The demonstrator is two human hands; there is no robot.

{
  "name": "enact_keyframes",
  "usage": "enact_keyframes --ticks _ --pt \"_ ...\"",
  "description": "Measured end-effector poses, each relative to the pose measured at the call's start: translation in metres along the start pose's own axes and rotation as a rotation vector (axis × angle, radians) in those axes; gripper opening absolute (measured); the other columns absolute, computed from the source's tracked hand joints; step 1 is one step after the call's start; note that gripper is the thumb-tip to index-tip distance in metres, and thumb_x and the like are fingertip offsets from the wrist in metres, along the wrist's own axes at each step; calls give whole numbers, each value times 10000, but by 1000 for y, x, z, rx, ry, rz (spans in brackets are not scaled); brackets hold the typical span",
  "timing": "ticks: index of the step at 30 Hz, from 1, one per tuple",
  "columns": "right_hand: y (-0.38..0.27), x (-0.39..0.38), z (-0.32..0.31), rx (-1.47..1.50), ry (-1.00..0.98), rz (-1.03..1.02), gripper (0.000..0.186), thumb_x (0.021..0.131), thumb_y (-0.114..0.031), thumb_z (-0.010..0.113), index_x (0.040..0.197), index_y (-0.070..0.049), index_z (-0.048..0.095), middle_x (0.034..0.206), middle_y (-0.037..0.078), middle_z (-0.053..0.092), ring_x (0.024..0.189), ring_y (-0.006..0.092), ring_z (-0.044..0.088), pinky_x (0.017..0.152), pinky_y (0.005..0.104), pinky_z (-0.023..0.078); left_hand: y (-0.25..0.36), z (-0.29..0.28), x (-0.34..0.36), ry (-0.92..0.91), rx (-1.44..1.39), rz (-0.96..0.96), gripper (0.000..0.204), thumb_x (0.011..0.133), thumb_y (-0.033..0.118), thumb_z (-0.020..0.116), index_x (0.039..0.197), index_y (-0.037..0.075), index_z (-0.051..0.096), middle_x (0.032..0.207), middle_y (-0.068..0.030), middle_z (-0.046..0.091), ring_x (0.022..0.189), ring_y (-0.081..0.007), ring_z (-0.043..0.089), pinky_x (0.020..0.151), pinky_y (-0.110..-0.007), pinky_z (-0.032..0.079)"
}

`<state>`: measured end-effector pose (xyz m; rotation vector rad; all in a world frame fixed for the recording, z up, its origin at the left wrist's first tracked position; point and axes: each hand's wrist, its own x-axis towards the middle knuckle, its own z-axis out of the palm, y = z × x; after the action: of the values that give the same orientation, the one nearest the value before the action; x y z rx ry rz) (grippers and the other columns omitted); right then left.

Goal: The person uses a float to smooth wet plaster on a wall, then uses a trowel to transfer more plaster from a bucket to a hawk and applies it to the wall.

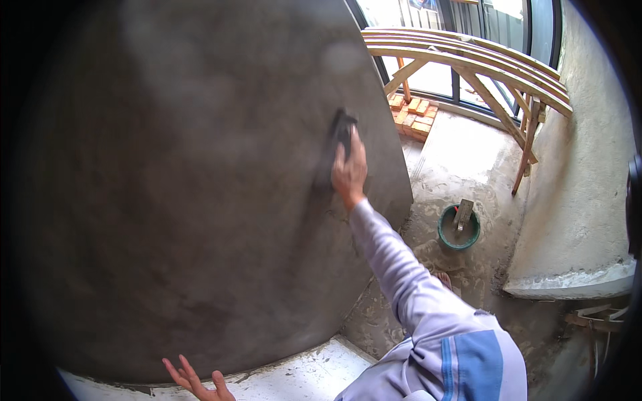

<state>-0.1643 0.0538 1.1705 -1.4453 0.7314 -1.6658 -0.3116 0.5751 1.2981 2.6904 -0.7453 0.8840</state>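
My right hand (350,171) reaches up on an outstretched arm to a large grey plastered wall (221,187). Its fingers are closed around a small black hand tool (344,125), which looks like a float or pad and lies against the plaster. Blur and the hand hide its exact shape. Low on the left, my left hand (197,383) has its fingers spread and holds nothing. It is close to the foot of the wall, above a white ledge (294,375).
A green tub (477,235) with a wooden-looking tool (463,214) in it stands on the wet, stained floor. Behind it, a wooden trestle (468,57) spans the passage before glass doors. Stacked orange bricks (412,117) sit beneath. A pale wall (578,200) bounds the right.
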Motion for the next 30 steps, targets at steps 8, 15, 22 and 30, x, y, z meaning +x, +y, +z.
enact_keyframes --ticks 8,15,22,30 --pt "-78 -41 -22 95 -265 -571 538 786 -28 672 1316 -114 624 971 148 651 811 345 629 729 430 538 4 30 65 339 271 -2 748 1015 512 473 1594 110 223 1669 -157 79 1539 -351 75 1212 -543 154" --pt "5 117 5 20 33 -261 389 938 -115 597 1325 -76 582 980 191 641 895 380 630 817 477 491 -1 51 68 441 405 -58 712 1046 462 410 1594 68 183 1673 -167 16 1535 -393 18 1223 -555 74" --pt "-58 93 -8 56 -234 -638 479 794 -40 676 1267 -108 658 832 93 579 733 270 584 656 387 518 18 78 112 496 427 -123 751 1041 526 341 1601 67 142 1674 -172 -4 1533 -408 -42 1203 -593 6" --pt "-147 138 17 195 -352 -1005 465 869 -29 631 1320 -144 617 850 113 596 752 275 607 619 400 529 19 122 126 569 456 -268 787 1024 618 206 1607 96 123 1674 -165 -1 1528 -415 -72 1190 -621 -36"
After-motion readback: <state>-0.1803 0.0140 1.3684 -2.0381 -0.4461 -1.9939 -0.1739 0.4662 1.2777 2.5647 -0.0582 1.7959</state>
